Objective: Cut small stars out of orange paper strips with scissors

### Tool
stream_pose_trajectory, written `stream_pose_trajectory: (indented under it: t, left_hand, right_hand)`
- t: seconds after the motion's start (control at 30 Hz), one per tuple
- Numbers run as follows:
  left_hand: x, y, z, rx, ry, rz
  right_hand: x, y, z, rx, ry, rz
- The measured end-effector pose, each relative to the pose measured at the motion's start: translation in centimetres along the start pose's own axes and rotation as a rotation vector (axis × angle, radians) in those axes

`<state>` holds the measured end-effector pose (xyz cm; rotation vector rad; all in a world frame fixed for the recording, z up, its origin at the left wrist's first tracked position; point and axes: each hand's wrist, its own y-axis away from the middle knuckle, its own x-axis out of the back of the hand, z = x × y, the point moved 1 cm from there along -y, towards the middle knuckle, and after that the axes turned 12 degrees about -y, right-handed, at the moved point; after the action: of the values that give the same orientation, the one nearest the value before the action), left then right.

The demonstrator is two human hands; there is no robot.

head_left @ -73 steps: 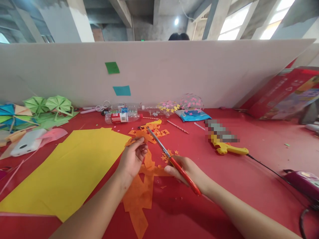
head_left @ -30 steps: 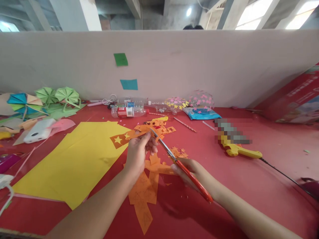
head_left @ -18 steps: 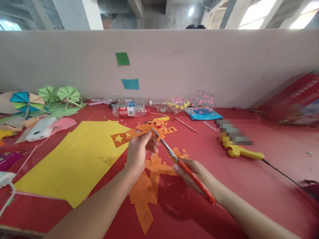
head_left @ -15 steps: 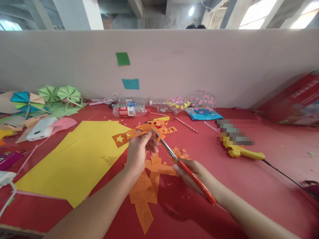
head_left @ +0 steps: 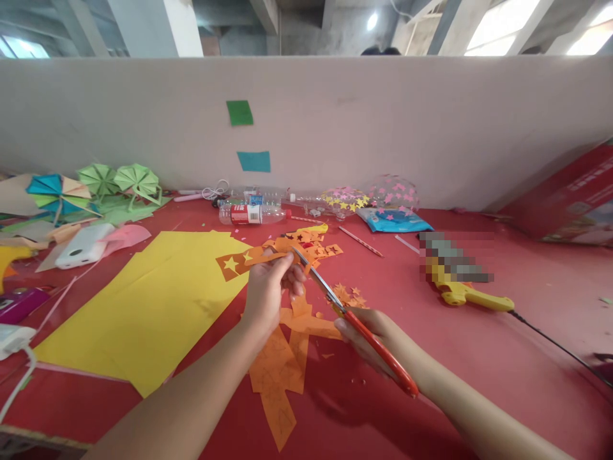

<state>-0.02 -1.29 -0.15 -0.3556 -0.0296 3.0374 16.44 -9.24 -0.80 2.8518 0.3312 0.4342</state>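
My left hand (head_left: pixel 268 291) pinches an orange paper strip (head_left: pixel 239 262) with star-shaped holes and holds it above the red table (head_left: pixel 431 358). My right hand (head_left: pixel 368 335) grips red-handled scissors (head_left: pixel 345 313). Their blades point up-left and meet the strip right by my left fingertips. Small orange cut-out stars (head_left: pixel 349 294) lie just beyond the scissors. Orange paper scraps (head_left: pixel 280 370) lie under my hands.
A large yellow sheet (head_left: pixel 143 306) lies to the left. At the back are a plastic bottle (head_left: pixel 251 214), more orange offcuts (head_left: pixel 311 243), a star-covered balloon (head_left: pixel 393 191) and green paper fans (head_left: pixel 119 182). A yellow glue gun (head_left: pixel 469 297) with a cord lies right. A red box (head_left: pixel 569 198) leans at far right.
My left hand has lifted the orange strip off the table and drawn it out leftward. The scissors stay at the strip and barely move in the last second.
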Motion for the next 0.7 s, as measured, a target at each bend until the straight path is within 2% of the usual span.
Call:
stream_pose_trajectory:
  t: [0.7]
  left_hand:
    - [0.17, -0.15, -0.27, -0.022, 0.012, -0.024]
  right_hand:
    - [0.04, -0.08, 0.25, -0.018, -0.009, 0.011]
